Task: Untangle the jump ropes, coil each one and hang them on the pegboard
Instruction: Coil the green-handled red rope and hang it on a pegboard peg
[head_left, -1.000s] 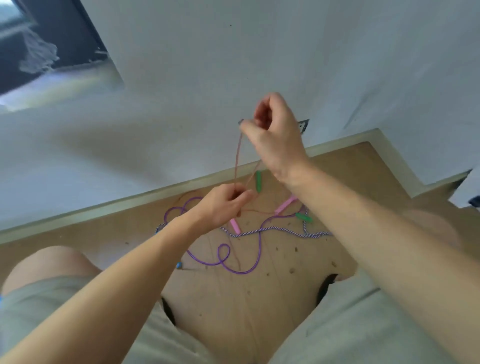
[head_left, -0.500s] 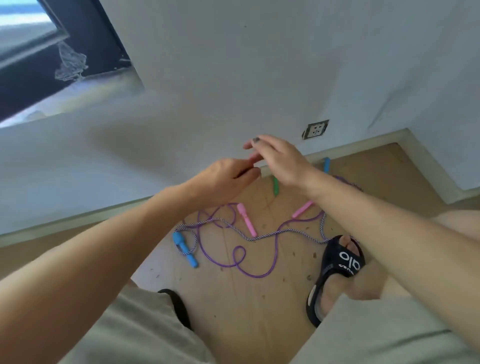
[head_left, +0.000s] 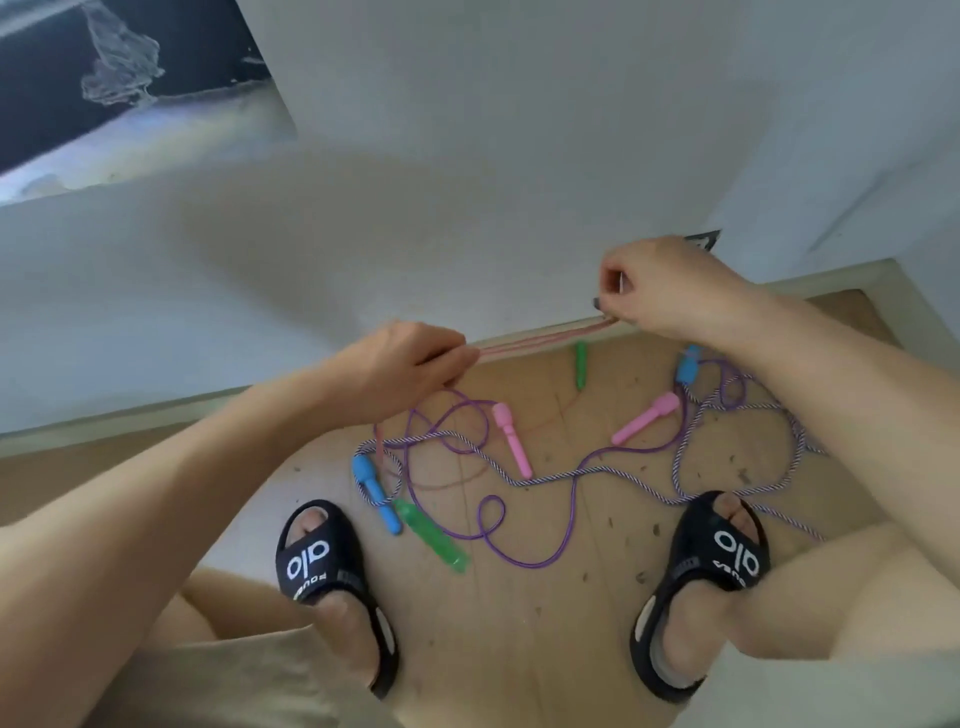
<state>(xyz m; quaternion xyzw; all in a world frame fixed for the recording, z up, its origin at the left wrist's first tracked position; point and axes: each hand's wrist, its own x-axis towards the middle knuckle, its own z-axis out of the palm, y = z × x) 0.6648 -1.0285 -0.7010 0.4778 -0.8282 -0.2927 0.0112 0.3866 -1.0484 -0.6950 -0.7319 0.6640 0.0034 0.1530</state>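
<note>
Here, a person's left hand (head_left: 410, 364) and right hand (head_left: 657, 283) pinch a pink rope (head_left: 545, 338) in curled fingers, stretching it taut above the floor (head_left: 519, 649), where purple rope (head_left: 519, 558), striped rope (head_left: 545, 475) and coloured handles lie tangled near the wall edge.

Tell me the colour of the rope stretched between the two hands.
Pale pink; the rope shows best in the head view.
</note>
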